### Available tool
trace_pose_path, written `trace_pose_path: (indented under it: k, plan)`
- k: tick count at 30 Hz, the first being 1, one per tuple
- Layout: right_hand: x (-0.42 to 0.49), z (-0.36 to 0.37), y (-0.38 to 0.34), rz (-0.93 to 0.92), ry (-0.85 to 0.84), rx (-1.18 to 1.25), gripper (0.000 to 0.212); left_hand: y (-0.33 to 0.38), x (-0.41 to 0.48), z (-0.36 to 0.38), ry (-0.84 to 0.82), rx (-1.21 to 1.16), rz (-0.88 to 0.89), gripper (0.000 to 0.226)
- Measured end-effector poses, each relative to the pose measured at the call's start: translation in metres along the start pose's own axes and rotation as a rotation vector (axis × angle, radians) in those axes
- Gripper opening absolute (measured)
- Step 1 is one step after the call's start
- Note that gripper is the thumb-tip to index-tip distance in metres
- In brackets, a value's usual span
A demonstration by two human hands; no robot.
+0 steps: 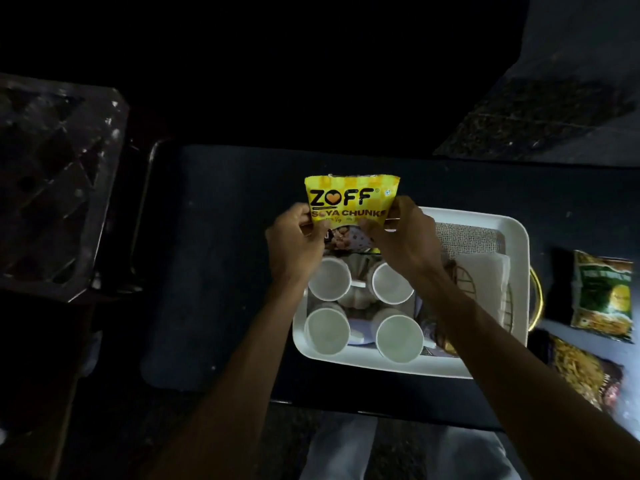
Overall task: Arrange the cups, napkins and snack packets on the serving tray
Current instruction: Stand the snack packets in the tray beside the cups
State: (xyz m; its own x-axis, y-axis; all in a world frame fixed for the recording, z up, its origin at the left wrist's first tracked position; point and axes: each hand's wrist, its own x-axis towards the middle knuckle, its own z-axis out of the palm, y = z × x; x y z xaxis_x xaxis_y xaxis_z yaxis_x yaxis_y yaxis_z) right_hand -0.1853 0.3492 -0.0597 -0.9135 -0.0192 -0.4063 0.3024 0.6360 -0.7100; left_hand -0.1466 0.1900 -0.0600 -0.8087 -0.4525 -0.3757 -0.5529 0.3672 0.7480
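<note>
Head view, one entry per item.

1. Yellow packet (348, 202): held in the air over the far left corner of the tray (485, 216), label towards the camera and top edge up. It is probably kept upright and square so it can be stood or laid behind the cups.
2. Left grip (294, 244): fingers curled round the packet's left edge, pinching it at mid height.
3. Right grip (405, 237): clamped likewise on the right edge. Neither grip is spread, and each holds only the packet. Holding it by both sides likely stops the soft bag sagging or twisting.
4. Cups (329, 284): four, white, mouths up, two by two in the tray's left half. They stand close together with handles turned inward, apparently to save room.
5. Napkins (485, 271): a pale folded stack in the tray's right half. It lies partly on a burlap mat (467, 237) and beside a gold wire piece (460, 282) that is partly hidden by the right forearm.
6. Green packet (602, 299): on the counter (225, 271) right of the tray, not yet loaded.
7. Dark packet (581, 372): nearer the camera than the green one, also off the tray.
8. Crate (52, 185): dim, at far left, well apart from the tray.
</note>
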Motion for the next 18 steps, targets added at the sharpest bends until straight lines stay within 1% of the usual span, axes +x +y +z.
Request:
trace_pose_path:
  k: [5,10,12,14,16,18]
  plan:
    - [0.003,0.011,-0.003,0.003,0.006,0.011,0.043,0.0,-0.003,-0.002,0.044,0.024,-0.034,0.023]
    - [-0.001,0.001,-0.006,0.029,0.042,0.052,0.049,0.004,-0.012,-0.006,0.111,-0.016,-0.033,0.042]
    - [-0.009,-0.013,-0.004,-0.008,0.102,-0.032,0.051,0.008,-0.022,-0.007,0.146,0.059,0.045,0.048]
    - [-0.021,-0.03,-0.001,-0.068,0.16,-0.152,0.051,0.016,-0.037,-0.005,0.159,0.178,0.19,0.048]
    - [-0.038,-0.049,0.006,-0.105,0.218,-0.264,0.052,0.026,-0.054,0.001,0.136,0.243,0.342,0.047]
    - [-0.054,-0.07,0.018,-0.1,0.247,-0.353,0.057,0.039,-0.07,0.01,0.098,0.286,0.47,0.046]
